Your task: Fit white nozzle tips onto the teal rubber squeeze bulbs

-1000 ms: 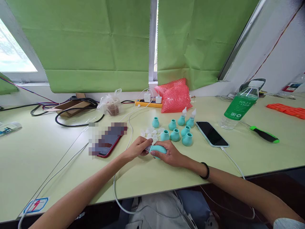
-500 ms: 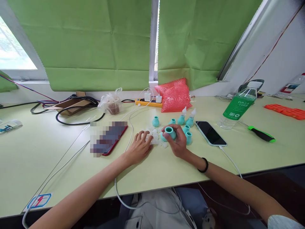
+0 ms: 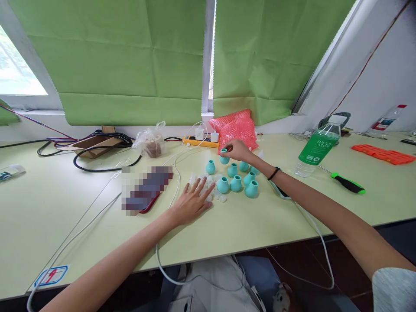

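Note:
My left hand lies with its fingers spread over a pile of small clear plastic tips. Between the fingertips of my right hand is a teal rubber bulb, its open neck facing up, at the back of the group. Several more teal bulbs stand on the table between and beyond my hands, among them a front one and one at the far left. Behind my right wrist, the bulbs at the back are partly hidden, with a clear tip just showing.
A red-cased phone lies left of my left hand. My right forearm partly covers another phone. Farther right are a green-labelled bottle and a screwdriver. Behind stand a power strip and red bubble wrap; a white cable crosses the table.
My right hand has moved from the front of the group to its back. More bulbs now stand between my hands. The left hand's fingers have spread flatter over the clear tips.

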A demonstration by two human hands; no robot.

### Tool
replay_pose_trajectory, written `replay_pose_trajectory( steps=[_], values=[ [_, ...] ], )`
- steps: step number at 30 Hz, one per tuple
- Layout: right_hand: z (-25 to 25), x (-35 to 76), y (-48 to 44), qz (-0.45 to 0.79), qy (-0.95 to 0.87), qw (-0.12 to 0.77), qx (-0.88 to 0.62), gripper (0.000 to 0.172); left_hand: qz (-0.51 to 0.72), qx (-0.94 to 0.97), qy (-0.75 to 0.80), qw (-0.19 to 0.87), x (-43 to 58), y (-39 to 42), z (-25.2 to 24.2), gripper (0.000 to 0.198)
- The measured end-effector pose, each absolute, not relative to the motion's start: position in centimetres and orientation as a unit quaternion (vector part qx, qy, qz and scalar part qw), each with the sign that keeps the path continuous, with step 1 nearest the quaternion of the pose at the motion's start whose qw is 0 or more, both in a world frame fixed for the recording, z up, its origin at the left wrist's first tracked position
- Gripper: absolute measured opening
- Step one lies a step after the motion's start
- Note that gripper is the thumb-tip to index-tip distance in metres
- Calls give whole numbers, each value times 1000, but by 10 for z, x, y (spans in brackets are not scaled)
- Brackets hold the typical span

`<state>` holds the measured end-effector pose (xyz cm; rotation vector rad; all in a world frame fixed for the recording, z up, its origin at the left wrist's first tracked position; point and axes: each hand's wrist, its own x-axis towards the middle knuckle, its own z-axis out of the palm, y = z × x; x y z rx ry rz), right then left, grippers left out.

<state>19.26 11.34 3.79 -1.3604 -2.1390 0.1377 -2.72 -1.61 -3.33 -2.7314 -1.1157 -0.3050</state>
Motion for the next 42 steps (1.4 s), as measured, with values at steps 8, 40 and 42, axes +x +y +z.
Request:
replay_pose_trajectory(
  steps=[8, 40, 42],
  values=[
    [14, 191, 122, 91, -837, 235, -487, 29, -133, -914, -375, 83, -28, -12, -34, 54],
    [40, 234, 18, -78, -588, 735, -330, 26, -496, -673, -469, -285, -29, 4, -33, 34],
    [41, 207, -6, -27, -634, 719, -284, 22, -523, -656, -455, -298, -31, 5, -30, 33]
  ],
)
